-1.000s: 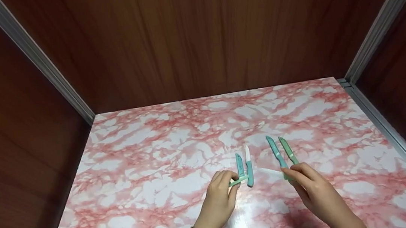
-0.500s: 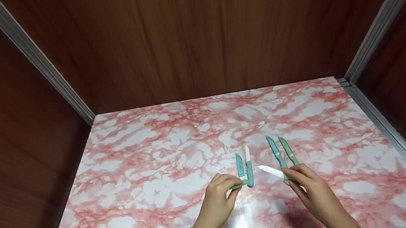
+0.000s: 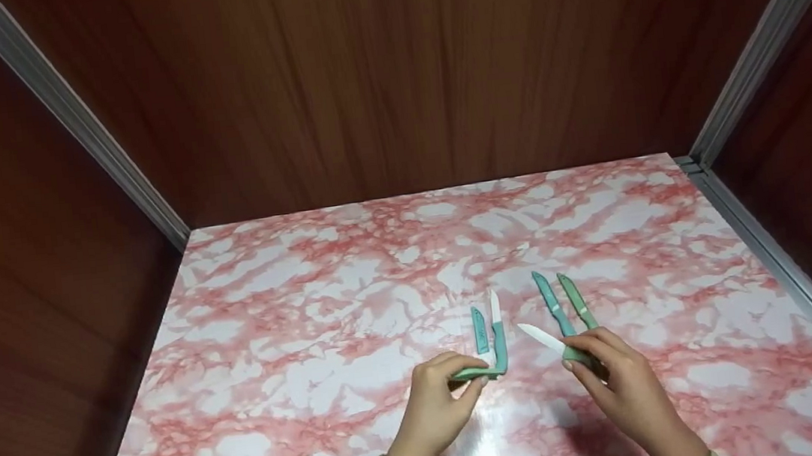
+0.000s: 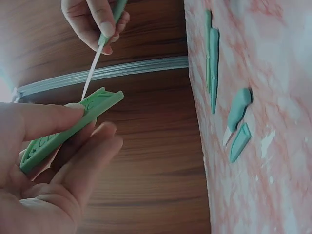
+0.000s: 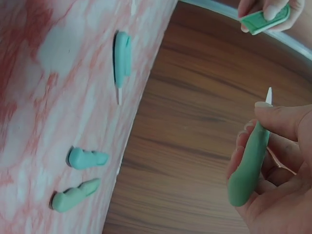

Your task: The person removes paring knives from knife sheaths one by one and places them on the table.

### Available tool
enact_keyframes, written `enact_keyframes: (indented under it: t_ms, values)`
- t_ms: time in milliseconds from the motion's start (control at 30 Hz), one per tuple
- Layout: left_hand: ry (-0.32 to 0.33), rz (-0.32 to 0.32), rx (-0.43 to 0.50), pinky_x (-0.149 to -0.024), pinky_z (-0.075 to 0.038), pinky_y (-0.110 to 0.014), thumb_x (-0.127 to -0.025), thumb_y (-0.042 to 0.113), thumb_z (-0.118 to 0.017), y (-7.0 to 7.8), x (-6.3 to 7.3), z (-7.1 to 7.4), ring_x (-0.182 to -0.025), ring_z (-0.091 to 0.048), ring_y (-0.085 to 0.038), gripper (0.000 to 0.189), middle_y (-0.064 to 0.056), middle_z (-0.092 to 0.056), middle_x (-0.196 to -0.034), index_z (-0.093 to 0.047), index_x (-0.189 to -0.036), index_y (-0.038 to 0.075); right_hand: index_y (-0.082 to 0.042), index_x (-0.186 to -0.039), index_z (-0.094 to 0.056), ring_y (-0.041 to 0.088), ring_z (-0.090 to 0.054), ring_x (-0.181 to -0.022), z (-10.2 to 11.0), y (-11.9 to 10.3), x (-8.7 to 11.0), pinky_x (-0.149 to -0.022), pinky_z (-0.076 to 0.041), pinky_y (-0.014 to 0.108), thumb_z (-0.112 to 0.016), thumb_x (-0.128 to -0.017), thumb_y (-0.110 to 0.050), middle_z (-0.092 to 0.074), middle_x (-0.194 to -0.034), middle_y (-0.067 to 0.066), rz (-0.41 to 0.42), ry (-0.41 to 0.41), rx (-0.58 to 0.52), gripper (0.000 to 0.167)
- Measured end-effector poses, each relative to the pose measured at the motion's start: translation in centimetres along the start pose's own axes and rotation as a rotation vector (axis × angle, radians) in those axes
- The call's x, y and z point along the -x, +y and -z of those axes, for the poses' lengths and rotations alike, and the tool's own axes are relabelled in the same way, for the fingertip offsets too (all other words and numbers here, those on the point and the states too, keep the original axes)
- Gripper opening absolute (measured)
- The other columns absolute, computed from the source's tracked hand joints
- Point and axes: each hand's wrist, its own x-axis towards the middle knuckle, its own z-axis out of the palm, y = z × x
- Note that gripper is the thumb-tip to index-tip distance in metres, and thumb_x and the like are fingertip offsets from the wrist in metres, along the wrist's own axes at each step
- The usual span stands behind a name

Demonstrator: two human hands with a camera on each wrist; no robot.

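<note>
My left hand (image 3: 439, 398) pinches a green knife sheath (image 4: 68, 127) between thumb and fingers, its open end toward the right. In my right hand (image 3: 623, 386) is a knife with a green handle (image 5: 249, 168) and a bare white blade (image 3: 540, 336), the tip pointing left toward the sheath. A gap shows between blade and sheath in the head view. Beyond the left hand lie a teal sheath (image 3: 480, 330) and an unsheathed teal knife (image 3: 499, 339), side by side. Past the right hand are a sheathed teal knife (image 3: 549, 300) and a sheathed green knife (image 3: 574, 297).
The table (image 3: 296, 330) has a red and white marbled top. Dark wood panels (image 3: 390, 78) stand at its back and both sides, with metal rails (image 3: 756, 40) at the corners.
The left hand has turned the sheath, so its broad face shows less and its open end sits lower. The right hand has tilted the knife, its blade now pointing more up and left.
</note>
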Motion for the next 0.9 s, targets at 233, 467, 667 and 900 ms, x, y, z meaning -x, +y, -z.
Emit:
enact_keyframes:
  t_ms: [233, 467, 667, 900]
  values:
    - [-0.019, 0.069, 0.089, -0.070, -0.055, -0.022, -0.086, 0.003, -0.071, -0.1, 0.1, -0.1, -0.081, -0.068, -0.011, 0.014, -0.004, -0.069, -0.093, -0.072, -0.099, 0.006, -0.012, -0.101, -0.069, 0.008, -0.055, -0.072, -0.8, 0.1, -0.3, -0.055, -0.050, 0.019, -0.075, -0.077, 0.007, -0.059, -0.092, -0.010, 0.014, 0.020, -0.015, 0.031]
    - [-0.027, 0.086, 0.099, -0.067, -0.055, -0.023, -0.085, -0.001, -0.070, -0.4, 0.0, -0.1, -0.075, -0.068, -0.011, 0.031, -0.001, -0.071, -0.089, -0.061, -0.113, 0.011, -0.016, -0.094, -0.068, 0.006, -0.055, -0.068, -1.5, -0.2, -0.7, -0.054, -0.048, 0.022, -0.080, -0.074, 0.001, -0.058, -0.080, -0.013, -0.017, 0.016, 0.019, 0.029]
    - [-0.050, 0.089, 0.073, -0.068, -0.055, -0.024, -0.087, -0.001, -0.067, -0.9, -0.2, -0.2, -0.074, -0.065, -0.009, 0.043, 0.007, -0.067, -0.084, -0.044, -0.119, 0.016, -0.012, -0.096, -0.068, 0.008, -0.060, -0.072, -2.0, -0.4, -1.0, -0.063, -0.054, 0.030, -0.081, -0.075, -0.003, -0.061, -0.078, -0.012, -0.154, -0.021, -0.043, 0.026]
    - [-0.045, 0.135, 0.141, -0.067, -0.056, -0.027, -0.089, -0.002, -0.065, -1.1, -0.3, -0.4, -0.080, -0.064, -0.013, 0.040, -0.002, -0.065, -0.089, -0.045, -0.120, 0.013, -0.009, -0.097, -0.068, 0.011, -0.061, -0.070, -2.5, -0.7, -1.4, -0.064, -0.054, 0.028, -0.081, -0.076, -0.006, -0.063, -0.077, -0.004, -0.291, -0.051, -0.078, 0.026]
